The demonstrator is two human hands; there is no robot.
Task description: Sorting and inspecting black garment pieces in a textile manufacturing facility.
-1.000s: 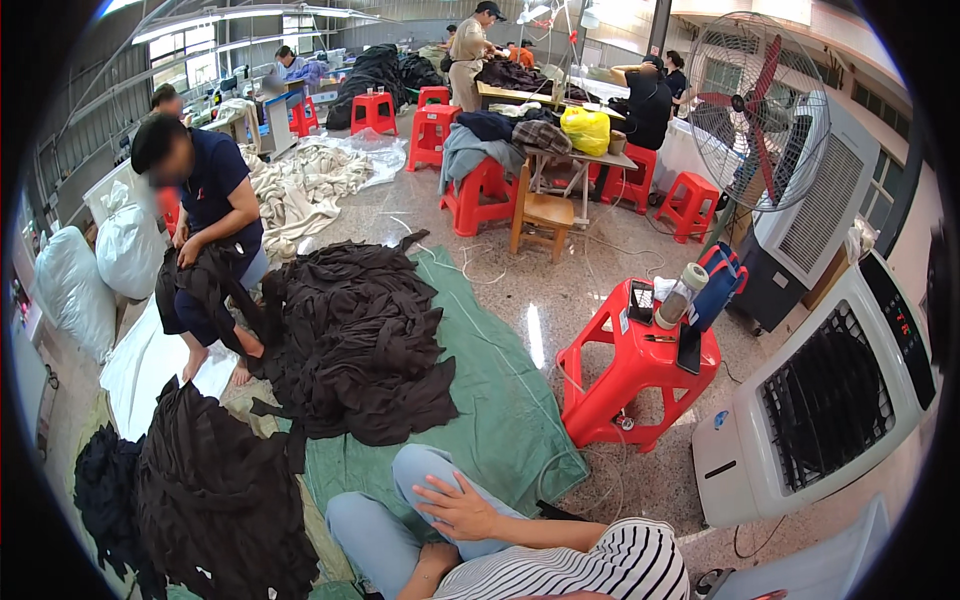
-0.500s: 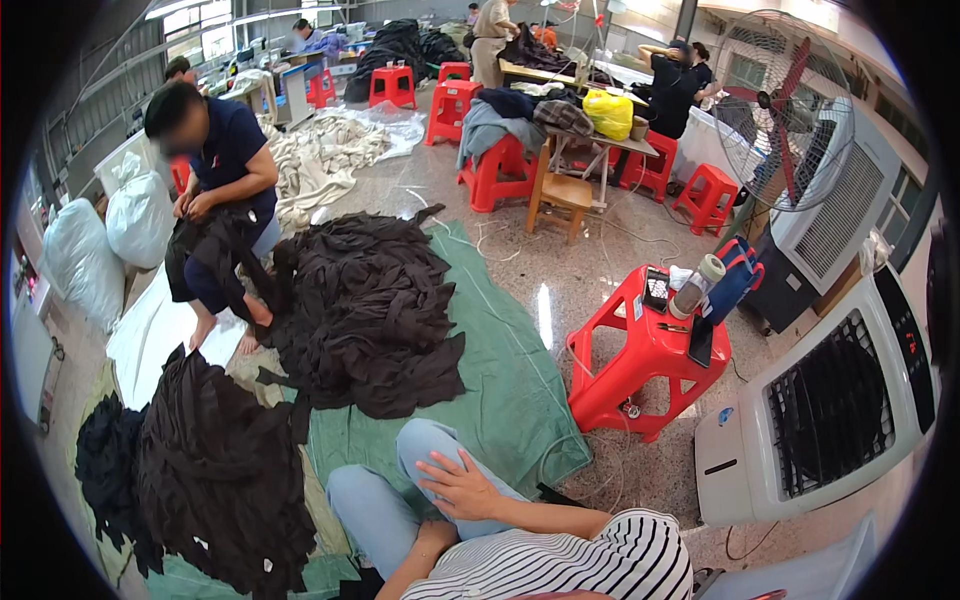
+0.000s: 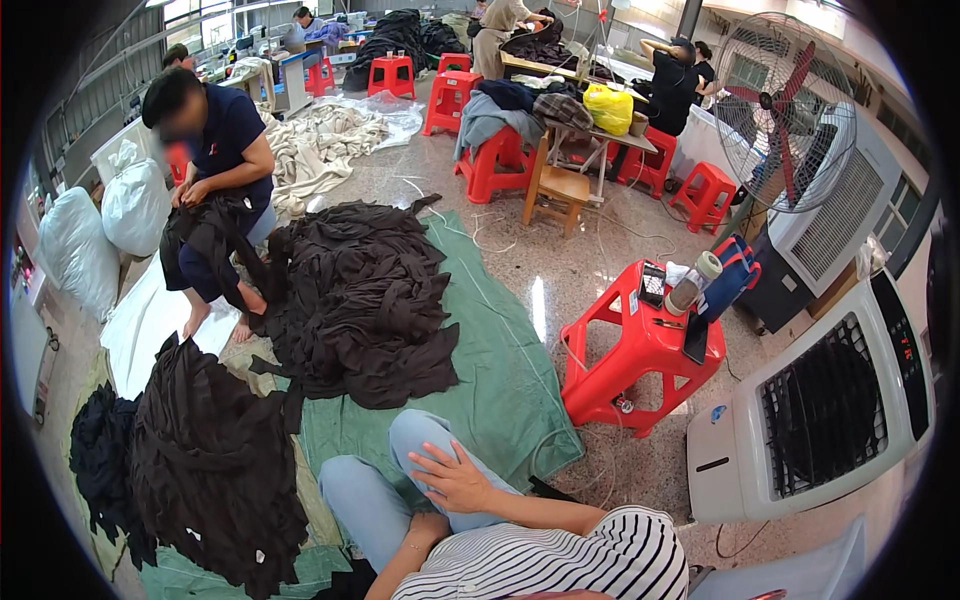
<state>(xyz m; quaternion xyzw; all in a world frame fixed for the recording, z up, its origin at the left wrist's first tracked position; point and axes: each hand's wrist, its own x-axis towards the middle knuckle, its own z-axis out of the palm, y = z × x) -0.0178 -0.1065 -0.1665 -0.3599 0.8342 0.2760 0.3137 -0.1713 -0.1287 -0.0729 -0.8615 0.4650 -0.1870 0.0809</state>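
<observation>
My right hand (image 3: pixel 455 480) rests on my raised knee in light blue jeans (image 3: pixel 420 437), its fingers spread and nothing in them. My left hand (image 3: pixel 430 526) lies low against my thigh, close below the right forearm; its fingers are tucked out of sight. Ahead of my knees, a big heap of black cloth pieces (image 3: pixel 360 300) covers part of a green tarp (image 3: pixel 500 370). Another black heap (image 3: pixel 215 460) lies to my left, with a darker pile of cloth (image 3: pixel 103 460) beside it. Neither hand touches the cloth.
A co-worker (image 3: pixel 225 150) sits at far left, handling black cloth. To my right, a red stool (image 3: pixel 615 345) carries a phone and a bottle (image 3: pixel 685 290). An air cooler (image 3: pixel 800 430) and a large fan (image 3: pixel 765 100) stand beyond. White sacks (image 3: pixel 135 210) line the left.
My view has shifted slightly, so the scene sits a little further left and up. Both my hands keep their places on my legs. The co-worker's hands have moved slightly at the cloth.
</observation>
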